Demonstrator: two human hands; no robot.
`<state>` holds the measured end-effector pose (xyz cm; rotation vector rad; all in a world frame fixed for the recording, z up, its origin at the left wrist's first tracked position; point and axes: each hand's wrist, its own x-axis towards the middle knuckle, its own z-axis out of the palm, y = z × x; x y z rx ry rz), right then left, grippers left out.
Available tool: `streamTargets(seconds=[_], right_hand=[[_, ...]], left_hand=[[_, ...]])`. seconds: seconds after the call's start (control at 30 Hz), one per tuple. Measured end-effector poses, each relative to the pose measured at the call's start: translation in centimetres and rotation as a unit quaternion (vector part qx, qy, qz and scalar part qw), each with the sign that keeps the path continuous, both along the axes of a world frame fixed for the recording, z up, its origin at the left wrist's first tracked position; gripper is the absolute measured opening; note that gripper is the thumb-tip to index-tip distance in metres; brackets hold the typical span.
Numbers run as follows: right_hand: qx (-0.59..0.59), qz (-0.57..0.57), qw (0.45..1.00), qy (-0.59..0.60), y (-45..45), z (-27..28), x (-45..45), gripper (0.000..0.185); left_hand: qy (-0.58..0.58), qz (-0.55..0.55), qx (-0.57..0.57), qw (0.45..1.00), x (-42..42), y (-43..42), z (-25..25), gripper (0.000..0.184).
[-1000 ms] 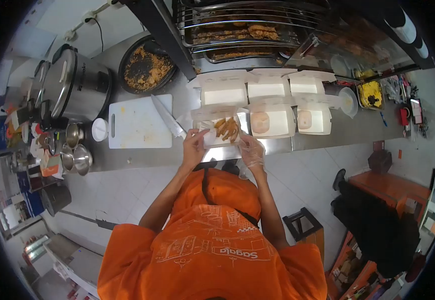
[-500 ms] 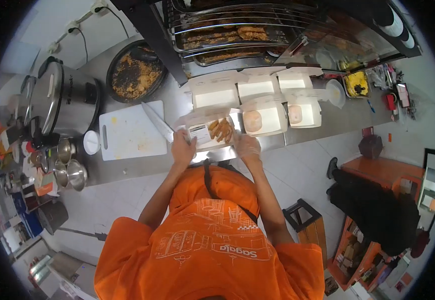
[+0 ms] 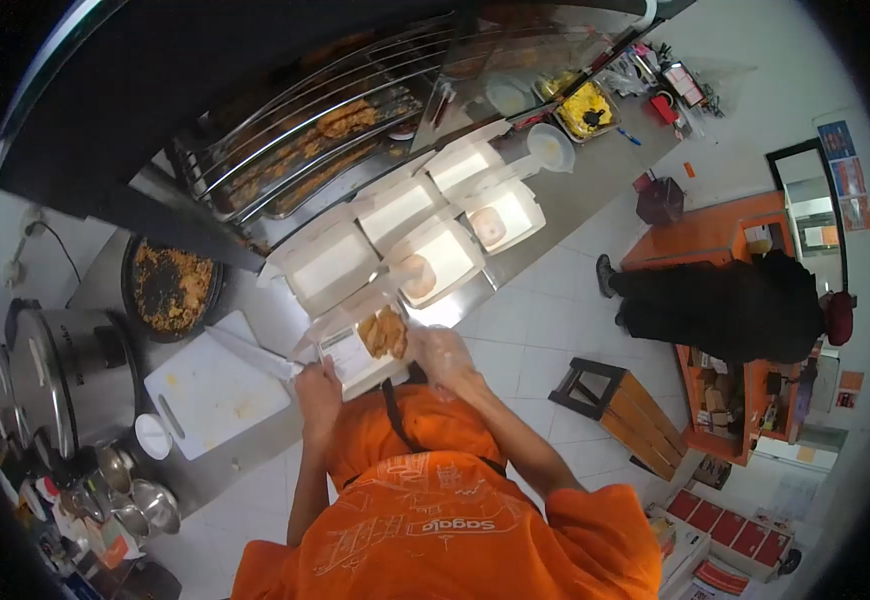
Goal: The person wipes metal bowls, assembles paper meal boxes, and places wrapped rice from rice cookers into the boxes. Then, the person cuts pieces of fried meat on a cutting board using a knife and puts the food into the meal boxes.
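Note:
An open box [image 3: 365,381] holds golden-brown food pieces [image 3: 383,335] on its right side and a white printed packet [image 3: 347,351] on its left. My left hand [image 3: 319,392] grips the box's left edge, its thumb by the packet. At the right end of the box is my right hand [image 3: 444,359], in a clear plastic glove; its fingers are smeared by motion. Beside the box, two open boxes each hold a round bun [image 3: 418,281]. Behind them stand three open boxes with bare insides, one of them a white box [image 3: 328,268].
A knife [image 3: 260,357] lies across the white cutting board [image 3: 215,385]. Farther left are a pan of crumbs [image 3: 170,290], a large pot [image 3: 80,380] and metal bowls [image 3: 155,505]. A wire rack [image 3: 305,120] stands behind. A person in black [image 3: 720,310] is at the right, past a stool [image 3: 620,410].
The view has turned and shifted. My left hand still holds the box. My right hand has moved slightly away from the food, toward the box's outer right side.

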<state>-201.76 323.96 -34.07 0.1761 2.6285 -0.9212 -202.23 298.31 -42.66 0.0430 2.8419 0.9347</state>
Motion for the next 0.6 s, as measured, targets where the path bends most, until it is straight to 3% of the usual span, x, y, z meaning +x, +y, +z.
streamTargets(seconds=[0.1,0.17,0.27,0.33,0.47,0.6], right_hand=[[-0.093,-0.142,0.984,0.049,3.7,-0.1,3.2,0.019],[-0.070,-0.192,0.977,0.064,6.9,2.1,3.6,0.021],[0.020,-0.162,0.979,0.122,15.7,-0.4,5.2,0.026],[0.046,-0.185,0.975,0.111,22.3,-0.7,5.9,0.028],[0.081,-0.232,0.967,0.064,36.6,0.7,5.7,0.029],[0.151,-0.207,0.966,0.040,51.8,-3.4,2.8,0.024]], left_hand=[[-0.033,-0.032,0.014,0.999,-1.0,3.9,6.5,0.042],[-0.014,-0.099,0.033,0.994,-2.0,7.2,7.1,0.039],[-0.038,-0.152,0.064,0.986,-4.2,15.7,8.1,0.035],[-0.021,-0.237,0.042,0.970,-5.2,22.4,4.2,0.028],[-0.042,-0.335,0.001,0.941,-8.8,38.7,4.1,0.027],[-0.036,-0.259,0.075,0.962,-12.0,56.1,-6.7,0.022]])
